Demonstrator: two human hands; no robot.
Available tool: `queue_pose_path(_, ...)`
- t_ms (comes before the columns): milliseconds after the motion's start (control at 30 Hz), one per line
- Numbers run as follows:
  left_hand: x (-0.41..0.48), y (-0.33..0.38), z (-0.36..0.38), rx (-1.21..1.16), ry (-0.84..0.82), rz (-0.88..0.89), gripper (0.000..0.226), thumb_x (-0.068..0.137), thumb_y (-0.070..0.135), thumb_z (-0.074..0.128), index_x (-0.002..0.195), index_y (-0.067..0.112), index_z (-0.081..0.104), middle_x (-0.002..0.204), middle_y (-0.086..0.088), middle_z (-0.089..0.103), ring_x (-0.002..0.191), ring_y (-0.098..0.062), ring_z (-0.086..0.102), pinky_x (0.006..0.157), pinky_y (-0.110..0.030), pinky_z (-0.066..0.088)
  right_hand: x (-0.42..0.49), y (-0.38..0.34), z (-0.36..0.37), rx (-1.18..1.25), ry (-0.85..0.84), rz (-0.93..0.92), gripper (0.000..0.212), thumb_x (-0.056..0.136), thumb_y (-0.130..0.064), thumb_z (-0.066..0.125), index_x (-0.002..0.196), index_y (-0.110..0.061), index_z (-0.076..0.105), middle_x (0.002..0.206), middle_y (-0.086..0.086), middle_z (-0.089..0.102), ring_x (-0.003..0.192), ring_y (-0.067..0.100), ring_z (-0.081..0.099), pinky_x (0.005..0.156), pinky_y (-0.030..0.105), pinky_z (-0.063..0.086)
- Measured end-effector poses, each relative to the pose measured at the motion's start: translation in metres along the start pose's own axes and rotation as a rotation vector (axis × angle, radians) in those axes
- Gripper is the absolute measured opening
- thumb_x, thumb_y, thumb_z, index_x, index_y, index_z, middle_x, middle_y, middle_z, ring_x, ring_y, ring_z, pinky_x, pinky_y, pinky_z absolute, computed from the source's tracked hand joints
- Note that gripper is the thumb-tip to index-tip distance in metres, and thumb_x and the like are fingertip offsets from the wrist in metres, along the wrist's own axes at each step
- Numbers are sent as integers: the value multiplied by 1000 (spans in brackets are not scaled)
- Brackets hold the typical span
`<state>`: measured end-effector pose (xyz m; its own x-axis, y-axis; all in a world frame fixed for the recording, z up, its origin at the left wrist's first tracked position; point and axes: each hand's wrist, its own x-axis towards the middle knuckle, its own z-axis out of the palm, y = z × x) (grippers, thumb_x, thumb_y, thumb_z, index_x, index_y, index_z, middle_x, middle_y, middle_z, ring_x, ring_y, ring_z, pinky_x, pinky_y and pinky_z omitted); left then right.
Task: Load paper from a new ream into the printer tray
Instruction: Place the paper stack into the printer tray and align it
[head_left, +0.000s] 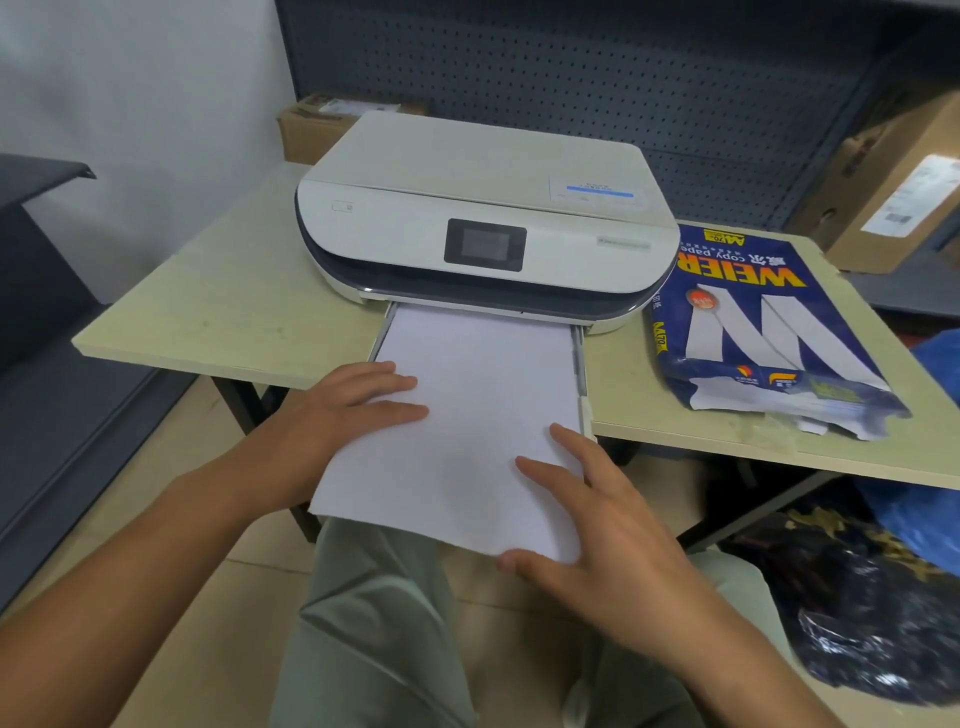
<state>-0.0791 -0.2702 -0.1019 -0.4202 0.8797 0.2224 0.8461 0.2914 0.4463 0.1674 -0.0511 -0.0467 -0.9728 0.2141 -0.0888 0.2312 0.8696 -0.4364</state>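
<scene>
A white printer (483, 208) stands on the beige table (223, 306). Its paper tray (581, 374) is pulled out toward me over the table's front edge. A stack of white paper (467, 415) lies partly in the tray, and its near end sticks out past the tray over my lap. My left hand (343, 415) lies flat on the stack's left edge with fingers spread. My right hand (597, 519) holds the near right corner, thumb at the stack's front edge and fingers on top. The torn-open blue ream wrapper (753, 332) lies to the right of the printer.
Cardboard boxes stand behind the printer (322, 124) and on the shelf at right (893, 192). A dark pegboard wall (571, 67) backs the table. A black plastic bag (872, 623) and a blue bag (930, 499) sit on the floor at right. A dark shelf (47, 270) is at left.
</scene>
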Motion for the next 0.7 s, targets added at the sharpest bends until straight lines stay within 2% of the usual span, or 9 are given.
queue_pose_path(100, -2, -1, 1, 43, 10, 1, 67, 90, 17, 75, 139, 54, 49, 159, 20, 32, 152, -5, 16, 120, -36, 23, 0, 0, 2, -24, 12, -15, 86, 75, -76, 59, 150, -46, 30, 163, -23, -2, 150, 6, 8, 118, 35, 31)
queue_pose_path(200, -3, -6, 3, 139, 15, 59, 66, 86, 23, 79, 141, 47, 52, 158, 18, 35, 152, -9, 19, 119, -34, 23, 2, -1, 3, -74, 24, -13, 84, 75, -76, 57, 149, -46, 31, 163, -20, 0, 149, 7, 8, 115, 34, 34)
queue_pose_path(233, 0, -15, 7, 147, -4, 49, 60, 85, 32, 79, 137, 51, 54, 154, 28, 36, 152, -8, 21, 119, -32, 22, 3, -1, 5, -92, 37, -17, 83, 76, -77, 54, 149, -45, 31, 164, -18, 1, 149, 9, 10, 114, 34, 36)
queue_pose_path(300, -15, -53, 19, 127, -103, 10, 45, 77, 67, 74, 116, 75, 53, 130, 59, 34, 151, -7, 24, 120, -32, 21, 5, 1, 10, -111, 78, -34, 85, 75, -81, 45, 149, -41, 34, 165, -12, 8, 149, 12, 15, 113, 36, 38)
queue_pose_path(367, -16, -96, 29, 62, -84, -9, 40, 71, 85, 62, 106, 87, 43, 117, 70, 22, 152, -7, 22, 120, -37, 18, 6, 3, 16, -100, 111, -28, 88, 74, -82, 38, 148, -34, 40, 165, -6, 16, 150, 15, 20, 115, 37, 36)
queue_pose_path(433, -9, -62, 13, 171, -230, 47, 40, 83, 69, 65, 121, 72, 52, 140, 54, 20, 154, -11, 18, 123, -38, 13, 8, 6, 20, -83, 161, -14, 88, 77, -79, 41, 145, -25, 48, 163, 1, 27, 148, 20, 29, 114, 40, 38)
queue_pose_path(500, -9, -13, 0, 163, 15, 113, 56, 86, 41, 70, 140, 37, 57, 158, 21, 34, 154, -13, 22, 126, -37, 13, 11, 7, 22, -80, 204, 4, 85, 79, -76, 43, 141, -20, 53, 159, 4, 35, 144, 22, 37, 111, 39, 41)
queue_pose_path(533, -19, 4, -3, 109, 44, 169, 58, 88, 39, 68, 143, 28, 55, 159, 12, 38, 153, -15, 24, 126, -39, 15, 12, 7, 22, -81, 222, 11, 83, 80, -75, 44, 139, -18, 55, 157, 5, 39, 142, 23, 40, 110, 38, 42)
queue_pose_path(700, -28, 13, -2, 92, 76, 159, 45, 95, 46, 61, 136, 28, 62, 152, 10, 50, 148, -15, 37, 123, -45, 27, 20, 7, 20, -98, 274, 33, 77, 83, -72, 46, 133, -16, 61, 149, 6, 51, 134, 26, 51, 105, 40, 47)
